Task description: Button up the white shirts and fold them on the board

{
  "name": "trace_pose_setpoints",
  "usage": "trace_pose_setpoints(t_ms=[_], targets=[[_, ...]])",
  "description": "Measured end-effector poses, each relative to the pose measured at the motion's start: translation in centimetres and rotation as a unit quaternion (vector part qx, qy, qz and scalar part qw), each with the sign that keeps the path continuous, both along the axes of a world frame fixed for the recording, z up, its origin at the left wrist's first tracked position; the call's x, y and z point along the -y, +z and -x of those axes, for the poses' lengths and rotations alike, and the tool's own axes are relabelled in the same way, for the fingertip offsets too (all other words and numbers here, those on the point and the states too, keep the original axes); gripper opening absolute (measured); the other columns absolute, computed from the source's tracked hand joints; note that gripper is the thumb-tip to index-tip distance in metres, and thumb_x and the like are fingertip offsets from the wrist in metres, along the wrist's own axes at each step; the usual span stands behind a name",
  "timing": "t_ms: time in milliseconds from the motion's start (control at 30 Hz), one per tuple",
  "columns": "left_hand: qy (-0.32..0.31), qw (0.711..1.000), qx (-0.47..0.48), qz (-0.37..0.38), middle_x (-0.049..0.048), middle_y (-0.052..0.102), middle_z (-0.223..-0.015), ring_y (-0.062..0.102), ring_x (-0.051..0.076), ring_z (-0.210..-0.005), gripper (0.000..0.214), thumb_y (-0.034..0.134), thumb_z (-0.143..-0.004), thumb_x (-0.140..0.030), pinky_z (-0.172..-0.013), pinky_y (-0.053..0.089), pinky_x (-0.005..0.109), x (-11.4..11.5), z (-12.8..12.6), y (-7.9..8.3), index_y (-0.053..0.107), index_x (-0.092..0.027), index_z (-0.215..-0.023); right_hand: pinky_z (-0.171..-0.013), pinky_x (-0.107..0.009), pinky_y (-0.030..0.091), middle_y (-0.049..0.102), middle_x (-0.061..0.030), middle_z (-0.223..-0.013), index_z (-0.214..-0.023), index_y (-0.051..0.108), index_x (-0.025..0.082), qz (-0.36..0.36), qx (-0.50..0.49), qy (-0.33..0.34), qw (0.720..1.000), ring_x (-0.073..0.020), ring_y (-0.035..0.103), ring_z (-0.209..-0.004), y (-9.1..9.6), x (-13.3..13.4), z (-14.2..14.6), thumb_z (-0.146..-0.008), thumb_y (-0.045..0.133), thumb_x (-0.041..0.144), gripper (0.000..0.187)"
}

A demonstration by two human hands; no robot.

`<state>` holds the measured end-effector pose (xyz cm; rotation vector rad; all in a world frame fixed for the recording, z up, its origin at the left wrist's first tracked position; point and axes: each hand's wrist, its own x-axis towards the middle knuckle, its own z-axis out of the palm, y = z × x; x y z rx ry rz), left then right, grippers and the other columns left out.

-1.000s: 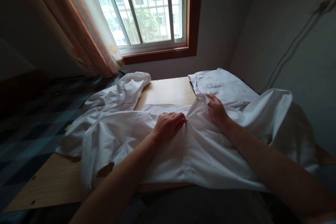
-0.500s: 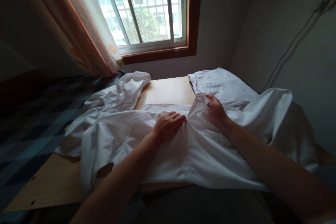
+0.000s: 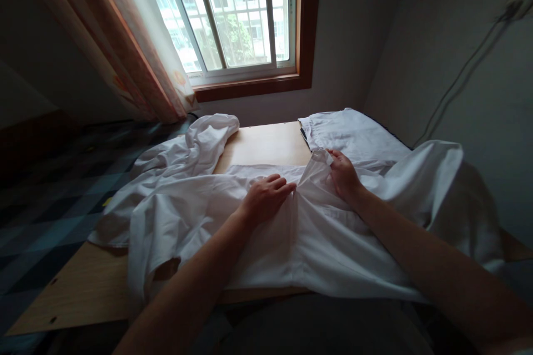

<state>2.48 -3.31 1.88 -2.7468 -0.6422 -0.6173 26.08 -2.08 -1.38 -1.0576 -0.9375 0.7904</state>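
The two hands work apart on one white shirt [image 3: 250,263], spread crosswise over the wooden worktop [image 3: 266,141] directly ahead of the wearer. The left hand [image 3: 268,198] seems to pinch the front placket [image 3: 294,244] at its fingertips, its thumb hidden. At its two o'clock, the right hand [image 3: 343,176] clasps a raised corner [image 3: 320,158] near the top edge, perhaps the collar, and the cloth stands tented between them. The step in hand looks like lining up or fastening the shirt's front; whether any button is under the fingers is too small to tell. The next move would call for a steady right hold and a light pull along the placket, so the front lies straight without dragging the sleeves. From the hands outward, a bunched sleeve [image 3: 208,136] lies at ten o'clock, a folded white garment [image 3: 353,133] with a gathered edge at one o'clock, a checked bedspread [image 3: 37,222] at nine, and the window [image 3: 241,16] beyond at eleven.
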Motion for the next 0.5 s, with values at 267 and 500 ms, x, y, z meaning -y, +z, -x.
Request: trace_pose_setpoints(t_ms=[267,500], targets=[[0.025,0.998,0.050,0.033,0.0051,0.068,-0.085,0.060,0.017,-0.084,0.031,0.040,-0.101,-0.032,-0.074,0.049,0.027,-0.8,0.2,-0.4,0.068,-0.022,-0.107,-0.066,-0.030,0.047,0.060,0.0015,-0.074,-0.085,0.059,0.022,-0.008,0.014,-0.051,0.999,-0.0161,0.057,-0.069,0.6,-0.2,-0.8,-0.075,0.058,0.044,0.024],[0.063,0.994,0.083,0.039,0.0058,0.070,-0.093,0.064,0.020,-0.089,0.024,0.043,-0.099,-0.024,-0.080,0.050,0.031,-1.5,-0.2,-0.6,0.060,-0.021,-0.116,-0.102,-0.047,0.040,0.067,-0.0060,-0.109,-0.098,0.066,0.026,-0.221,0.409,-0.048,0.884,-0.0263,0.057,-0.113,6.7,4.6,0.4,-0.083,0.052,0.020,0.022]])
